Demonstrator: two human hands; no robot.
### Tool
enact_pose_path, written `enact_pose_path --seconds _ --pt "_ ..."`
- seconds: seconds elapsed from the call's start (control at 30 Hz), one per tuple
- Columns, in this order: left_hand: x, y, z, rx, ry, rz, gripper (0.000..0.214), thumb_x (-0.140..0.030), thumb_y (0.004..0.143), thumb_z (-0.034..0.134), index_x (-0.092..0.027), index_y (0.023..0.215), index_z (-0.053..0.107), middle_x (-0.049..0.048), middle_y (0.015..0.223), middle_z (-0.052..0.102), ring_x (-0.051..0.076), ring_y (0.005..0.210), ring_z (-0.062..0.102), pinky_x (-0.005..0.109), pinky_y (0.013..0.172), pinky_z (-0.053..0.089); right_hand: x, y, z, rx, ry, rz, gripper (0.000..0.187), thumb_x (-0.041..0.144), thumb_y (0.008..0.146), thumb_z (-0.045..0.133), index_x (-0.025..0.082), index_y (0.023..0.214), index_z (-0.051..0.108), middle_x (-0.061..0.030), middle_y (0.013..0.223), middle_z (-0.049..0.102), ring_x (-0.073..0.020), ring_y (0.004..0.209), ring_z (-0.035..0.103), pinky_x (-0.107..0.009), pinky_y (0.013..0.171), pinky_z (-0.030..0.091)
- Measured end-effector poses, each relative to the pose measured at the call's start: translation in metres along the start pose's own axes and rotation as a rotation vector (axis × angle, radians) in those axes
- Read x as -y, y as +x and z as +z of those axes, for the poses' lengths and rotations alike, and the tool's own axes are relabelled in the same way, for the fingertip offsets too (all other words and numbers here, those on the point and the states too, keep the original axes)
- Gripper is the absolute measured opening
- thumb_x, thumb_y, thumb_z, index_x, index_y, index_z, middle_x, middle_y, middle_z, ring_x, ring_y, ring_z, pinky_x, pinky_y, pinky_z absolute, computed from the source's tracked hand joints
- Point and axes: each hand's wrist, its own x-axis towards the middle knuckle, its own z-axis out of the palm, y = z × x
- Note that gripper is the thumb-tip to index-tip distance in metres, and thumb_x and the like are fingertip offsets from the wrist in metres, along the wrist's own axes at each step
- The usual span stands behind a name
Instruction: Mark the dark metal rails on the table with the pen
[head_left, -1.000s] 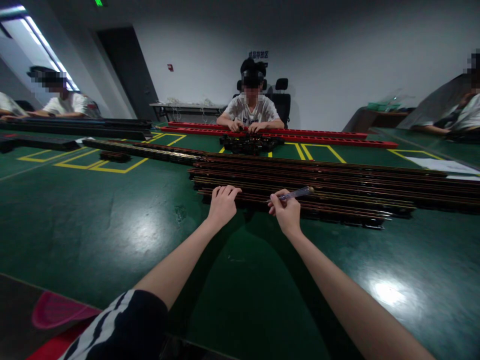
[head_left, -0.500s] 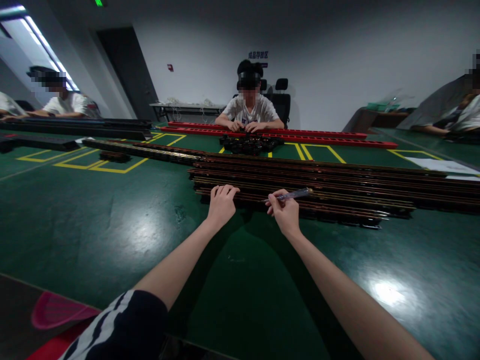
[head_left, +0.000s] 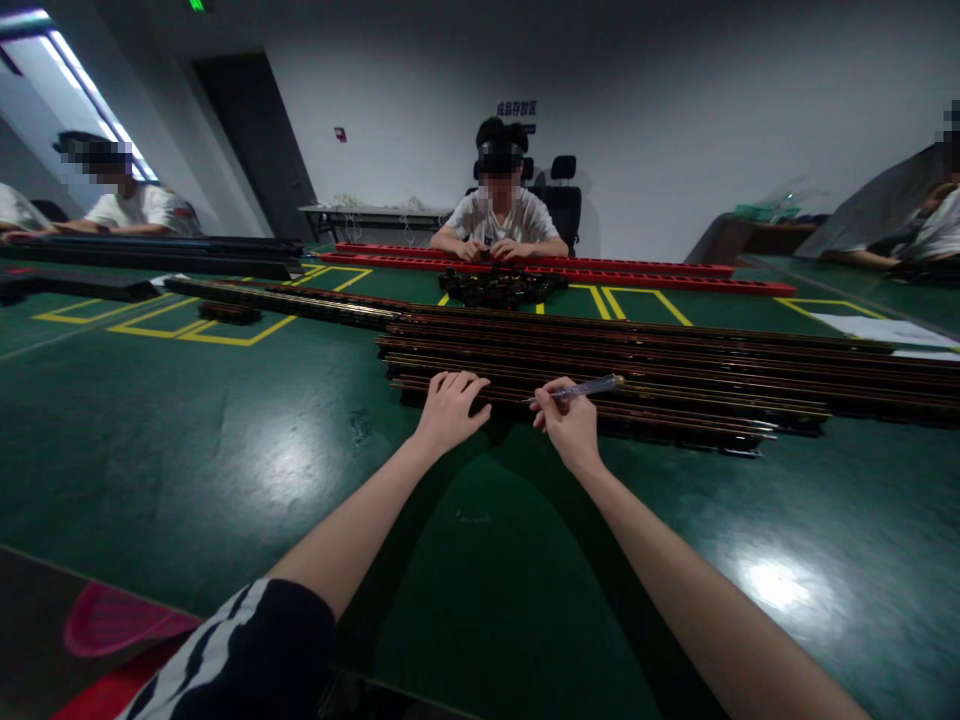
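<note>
Long dark strips with copper-coloured edges [head_left: 675, 370] lie side by side in a broad bundle across the green table [head_left: 225, 470]. At their near edge, my left hand [head_left: 451, 412] rests with its fingers stretched over the nearest strips and its thumb apart; nothing shows in its grasp. To its right, my right hand [head_left: 571, 425] is closed around a small screwdriver with a clear handle [head_left: 596, 387]. The thin tip points left, close above the nearest strip. Whether it touches the strip I cannot tell.
A heap of small black parts [head_left: 502, 287] lies beyond the strips, before a person [head_left: 499, 215] seated opposite. Behind it run red slotted rails [head_left: 652, 277]. Black rails [head_left: 150, 252] lie far left; white paper [head_left: 885, 328] lies at the right.
My left hand has shifted slightly right, and its thumb now shows spread away from the fingers. The right hand with the screwdriver has barely moved.
</note>
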Motion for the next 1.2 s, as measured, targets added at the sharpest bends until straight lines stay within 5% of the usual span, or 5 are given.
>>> enact_pose_path --seconds 1.2 --pt "-0.0022 -0.0014 0.0025 0.029 0.046 0.007 0.039 -0.012 0.086 0.041 -0.021 0.12 0.057 0.0078 0.115 0.062 0.023 0.111 0.053 0.043 0.103 0.029 0.0014 0.0004 0.0023 0.059 -0.036 -0.013 0.028 0.046 0.082 0.058 0.019 0.076 0.055 -0.0033 0.067 0.068 -0.0118 0.044 0.057 -0.023 0.046 0.044"
